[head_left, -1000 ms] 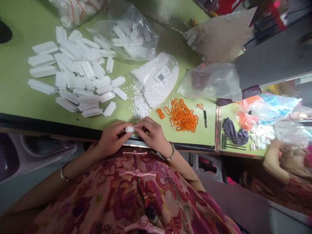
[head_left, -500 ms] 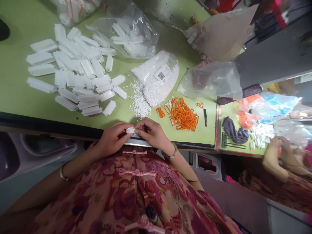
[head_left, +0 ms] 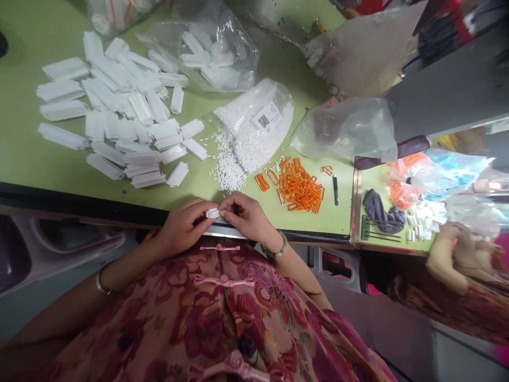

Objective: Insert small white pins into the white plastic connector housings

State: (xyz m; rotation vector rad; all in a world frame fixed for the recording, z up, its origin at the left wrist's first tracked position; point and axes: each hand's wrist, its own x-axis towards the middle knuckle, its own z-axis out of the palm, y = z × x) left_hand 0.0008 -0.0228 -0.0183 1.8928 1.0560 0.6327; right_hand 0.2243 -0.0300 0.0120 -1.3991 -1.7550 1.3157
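- A small white plastic piece is being held between the left hand and the right hand, just above the front edge of the green table.
- The grip of both hands is being closed almost fully on the piece: it is being pinched by the fingertips and thumbs, and the two hands are nearly touching each other. Most of the piece is being hidden by the fingers, so its exact shape cannot be told.
- A beaded bracelet is being worn on the right wrist, and a thin bangle is being worn on the left wrist.
- Many white plastic strips are lying in a loose pile on the table, farther from the hands, toward the left.
- A clear bag of white strips is lying behind this pile, and a labelled bag of tiny white pieces is lying beside it, with a small heap of loose tiny white pieces spilling in front.
- Orange plastic frames are being left in a heap to the right of the hands.
- On the far right, a co-worker's hand is being seen near a neighbouring table.
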